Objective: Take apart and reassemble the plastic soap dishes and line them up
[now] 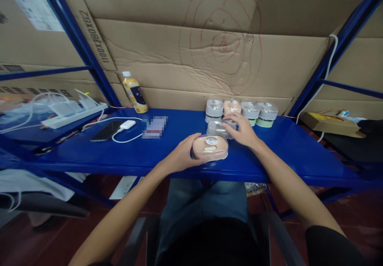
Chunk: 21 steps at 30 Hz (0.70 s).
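My left hand (183, 154) is closed around the left end of a pink oval container (214, 150) near the table's front edge. This container has a clear cover, a round white label and a pale oblong piece on top. Just behind it sits a grey container (214, 128) of similar shape, also under a clear cover. My right hand (243, 129) grips that one from its right side, thumb and fingers over its top and back. The hand hides part of its right end.
Along the back stand stacked containers: grey (214, 108), pink (232, 107) and two with green bases (265, 122). To the left are a drink bottle (136, 94), a phone (108, 131), a white charging piece with cable (127, 125) and a power strip (74, 115). Blue posts (101, 82) frame the table (167, 154).
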### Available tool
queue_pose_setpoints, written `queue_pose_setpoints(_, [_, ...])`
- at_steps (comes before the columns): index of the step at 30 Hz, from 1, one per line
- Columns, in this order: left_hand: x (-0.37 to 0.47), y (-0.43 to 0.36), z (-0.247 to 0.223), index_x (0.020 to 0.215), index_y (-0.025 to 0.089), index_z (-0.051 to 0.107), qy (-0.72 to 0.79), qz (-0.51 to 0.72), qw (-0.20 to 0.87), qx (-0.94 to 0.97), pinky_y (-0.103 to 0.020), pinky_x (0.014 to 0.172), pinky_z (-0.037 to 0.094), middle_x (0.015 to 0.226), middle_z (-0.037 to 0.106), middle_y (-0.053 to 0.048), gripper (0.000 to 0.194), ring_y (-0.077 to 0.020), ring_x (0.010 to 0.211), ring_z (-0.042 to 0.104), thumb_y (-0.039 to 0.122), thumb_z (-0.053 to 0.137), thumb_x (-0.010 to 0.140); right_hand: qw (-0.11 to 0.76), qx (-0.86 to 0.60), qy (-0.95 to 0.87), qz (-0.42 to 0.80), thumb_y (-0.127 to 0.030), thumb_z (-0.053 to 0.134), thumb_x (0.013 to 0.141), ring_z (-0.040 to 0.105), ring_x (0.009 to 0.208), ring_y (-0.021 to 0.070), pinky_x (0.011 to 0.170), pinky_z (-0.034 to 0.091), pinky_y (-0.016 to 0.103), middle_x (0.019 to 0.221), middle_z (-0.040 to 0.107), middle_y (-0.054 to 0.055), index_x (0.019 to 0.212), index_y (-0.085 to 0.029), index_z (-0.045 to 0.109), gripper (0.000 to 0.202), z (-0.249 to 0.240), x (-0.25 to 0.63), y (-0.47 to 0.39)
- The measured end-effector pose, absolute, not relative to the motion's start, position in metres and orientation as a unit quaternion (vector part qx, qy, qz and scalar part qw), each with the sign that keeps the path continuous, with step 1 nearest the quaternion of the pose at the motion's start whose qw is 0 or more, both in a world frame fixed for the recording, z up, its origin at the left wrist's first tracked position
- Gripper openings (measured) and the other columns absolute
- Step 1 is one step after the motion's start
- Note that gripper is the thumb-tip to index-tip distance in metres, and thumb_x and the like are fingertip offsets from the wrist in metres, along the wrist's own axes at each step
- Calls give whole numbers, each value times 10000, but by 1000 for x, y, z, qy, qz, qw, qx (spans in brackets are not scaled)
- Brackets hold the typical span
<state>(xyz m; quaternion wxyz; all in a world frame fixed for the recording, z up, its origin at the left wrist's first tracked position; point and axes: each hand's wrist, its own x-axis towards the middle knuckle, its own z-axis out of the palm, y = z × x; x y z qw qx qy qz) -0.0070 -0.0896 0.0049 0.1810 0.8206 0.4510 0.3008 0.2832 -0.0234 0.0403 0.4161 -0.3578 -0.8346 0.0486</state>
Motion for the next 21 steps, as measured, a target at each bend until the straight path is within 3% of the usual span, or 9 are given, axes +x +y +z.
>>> queue_pose_setpoints(4, [-26, -89, 11, 1572, 209, 467, 450, 275, 181, 830, -572, 1281, 384, 1645, 509, -168, 982, -395, 1523, 487, 548, 870, 743, 302, -461, -834, 32, -633, 849, 757, 567, 1361, 464, 1146, 477, 657, 1439, 592, 185, 1464, -222, 609, 852, 21, 295, 3])
queue_pose_setpoints(7, [-39, -86, 13, 1592, 202, 440, 445, 269, 180, 835, -565, 1292, 369, 1668, 478, -170, 991, -385, 1537, 471, 512, 859, 750, 250, -456, -851, 69, -614, 912, 679, 537, 1412, 449, 1183, 468, 616, 1529, 518, 194, 1560, -208, 508, 1051, 10, 297, 15])
queue_pose_setpoints(11, [-46, -84, 11, 1594, 221, 439, 424, 282, 189, 840, -537, 1295, 368, 1670, 479, -150, 939, -353, 1540, 472, 490, 836, 786, 251, -479, -838, 75, -567, 932, 672, 601, 1343, 432, 1132, 511, 608, 1447, 590, 188, 1506, -212, 562, 979, 15, 299, 15])
queue_pose_setpoints(15, [-44, -84, 10, 1558, 243, 489, 424, 297, 189, 835, -546, 1281, 384, 1629, 535, -136, 874, -346, 1509, 511, 477, 838, 791, 340, -474, -810, 58, -612, 931, 660, 635, 1295, 431, 1100, 525, 610, 1395, 648, 182, 1401, -209, 642, 891, 33, 302, 2])
queue_pose_setpoints(18, [-36, -83, 10, 1539, 246, 505, 431, 307, 193, 826, -564, 1268, 398, 1612, 552, -141, 893, -365, 1494, 525, 497, 865, 761, 419, -416, -803, 76, -630, 904, 701, 660, 1264, 405, 1100, 522, 600, 1377, 683, 157, 1371, -229, 648, 822, 44, 297, -13])
queue_pose_setpoints(21, [-27, -83, 10, 1556, 224, 463, 445, 324, 207, 809, -579, 1208, 466, 1563, 587, -172, 980, -396, 1434, 578, 495, 903, 723, 423, -329, -838, 100, -635, 892, 728, 660, 1270, 375, 1104, 530, 574, 1387, 678, 139, 1398, -257, 630, 813, 47, 281, -29])
